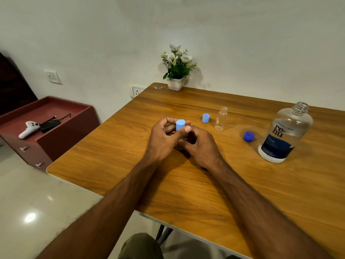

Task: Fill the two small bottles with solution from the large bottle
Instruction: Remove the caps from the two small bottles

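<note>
The left hand (162, 135) is pinching the light-blue cap (180, 124) atop a small bottle (179, 145) that the right hand (199, 146) is gripping, well left of the large bottle (285, 131). He is best turning the cap squarely while steadying the base. The other small bottle (221, 118) is standing uncapped, nearer the large one.

both forearms reach in from the worktop's near edge and meet mid-worktop; left hand (162, 136) pinches with curled fingers, right hand (200, 146) curled beside it, touching.

Bare forearms (115, 206), olive trousers (140, 246)
</note>
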